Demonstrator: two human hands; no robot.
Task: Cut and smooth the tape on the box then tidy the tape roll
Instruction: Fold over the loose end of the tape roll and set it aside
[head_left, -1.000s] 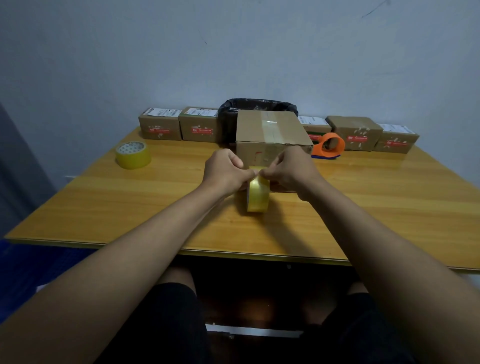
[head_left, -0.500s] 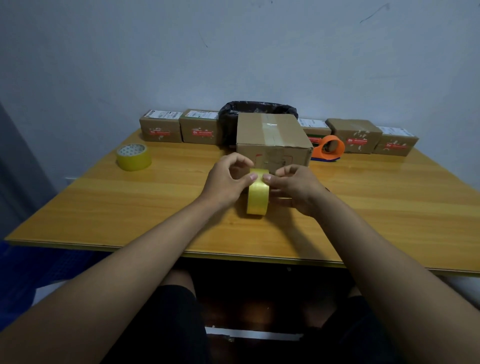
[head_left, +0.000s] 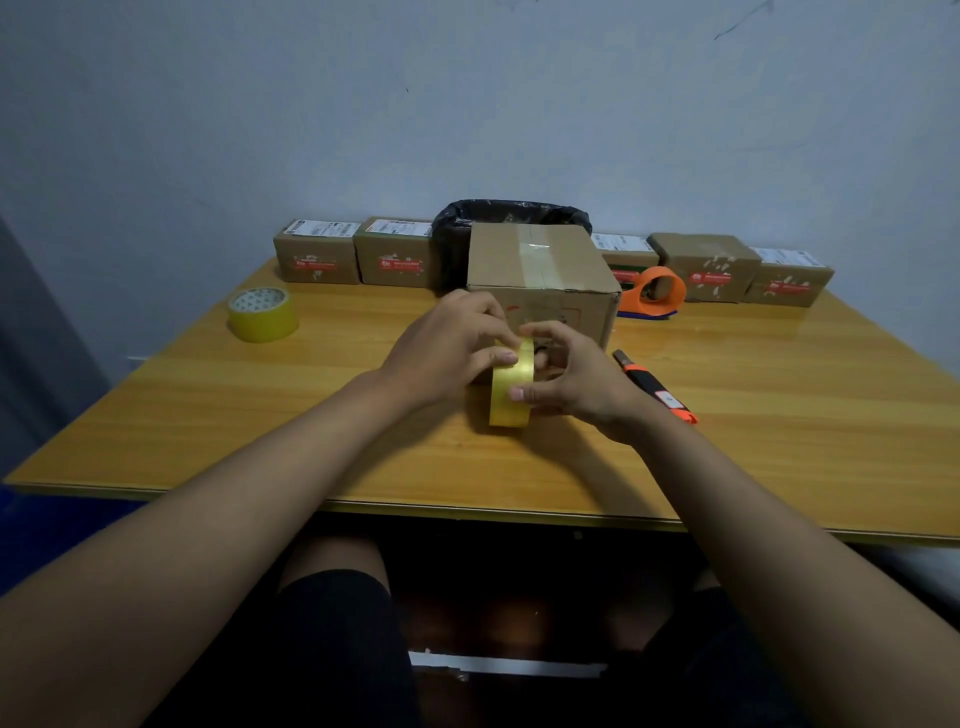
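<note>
A yellow tape roll (head_left: 510, 396) stands on edge on the wooden table (head_left: 260, 415), just in front of a cardboard box (head_left: 540, 270) with clear tape along its top seam. My left hand (head_left: 447, 348) holds the roll from the left, thumb pressed on its top rim. From the right, my right hand (head_left: 571, 374) grips the same roll, thumb on its outer face and fingers curled behind it. An orange and black utility knife (head_left: 655, 388) lies on the table to the right of my right hand.
A second yellow tape roll (head_left: 263, 314) lies flat at the far left. An orange tape dispenser (head_left: 655, 292) sits right of the box. Several small labelled cartons (head_left: 318, 257) line the wall, with a black-lined bin (head_left: 511, 214) behind the box.
Both hands drew back from the box front and slid onto the roll; my right thumb moved down its face. The knife, hidden before, now shows beside my right hand.
</note>
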